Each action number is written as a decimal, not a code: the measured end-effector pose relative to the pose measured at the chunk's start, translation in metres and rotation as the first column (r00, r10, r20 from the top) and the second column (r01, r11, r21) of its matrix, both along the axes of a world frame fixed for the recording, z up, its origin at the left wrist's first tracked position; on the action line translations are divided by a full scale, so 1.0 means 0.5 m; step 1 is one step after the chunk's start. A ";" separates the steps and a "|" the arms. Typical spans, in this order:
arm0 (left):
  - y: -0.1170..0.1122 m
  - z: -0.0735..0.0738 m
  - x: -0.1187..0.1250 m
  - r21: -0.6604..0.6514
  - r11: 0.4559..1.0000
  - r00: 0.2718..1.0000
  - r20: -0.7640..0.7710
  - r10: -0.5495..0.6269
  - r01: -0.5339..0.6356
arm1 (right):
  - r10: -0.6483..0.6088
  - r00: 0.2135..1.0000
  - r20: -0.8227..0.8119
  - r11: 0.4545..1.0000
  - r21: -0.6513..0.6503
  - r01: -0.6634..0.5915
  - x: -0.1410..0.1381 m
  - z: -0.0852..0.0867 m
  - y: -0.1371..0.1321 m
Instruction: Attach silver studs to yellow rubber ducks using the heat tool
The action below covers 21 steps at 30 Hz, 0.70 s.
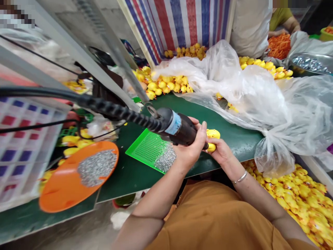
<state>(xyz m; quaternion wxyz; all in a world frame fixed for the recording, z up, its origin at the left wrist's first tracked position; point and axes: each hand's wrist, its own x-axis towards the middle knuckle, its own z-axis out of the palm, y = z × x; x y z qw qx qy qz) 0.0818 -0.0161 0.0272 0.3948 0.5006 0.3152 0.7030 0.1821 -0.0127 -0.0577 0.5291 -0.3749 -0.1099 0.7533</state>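
My left hand (189, 147) grips a black corded handheld tool (179, 126) with a blue label and a thick ribbed cord running off to the left. My right hand (221, 151) holds a yellow rubber duck (213, 134), partly hidden by my fingers, and the tool's tip meets the duck near my right fingers. Below my left hand lies a green perforated plate (147, 149) with a heap of small silver pieces (165, 158) at one corner. To its left is an orange dish (57, 187) bearing more silver pieces (97, 167).
A green work table (229, 130) runs across the view, with piles of yellow ducks (162, 85) and a large clear plastic bag (270, 114) at its back. More ducks (293, 198) heap on the lower right. A co-worker's arm (283, 27) works over shredded orange material at the far back.
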 end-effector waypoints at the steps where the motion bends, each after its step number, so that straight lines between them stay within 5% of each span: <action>1: -0.001 -0.003 0.000 0.001 1.000 1.000 -0.008 0.004 -0.004 | -0.006 1.000 -0.010 1.000 -0.005 0.006 0.000 -0.001 0.000; 11: 0.005 -0.033 -0.010 -0.004 0.999 0.999 -0.014 -0.034 0.034 | -0.061 0.998 0.007 0.994 -0.094 0.062 -0.010 -0.008 -0.001; 17: 0.012 -0.032 -0.019 -0.004 0.976 0.976 0.014 -0.217 0.218 | -0.064 0.998 0.015 0.989 -0.136 0.066 -0.017 -0.010 -0.003; 21: 0.003 -0.026 -0.014 -0.008 0.993 0.993 -0.020 -0.117 0.117 | -0.054 0.999 0.006 0.989 -0.135 0.054 -0.018 -0.005 -0.001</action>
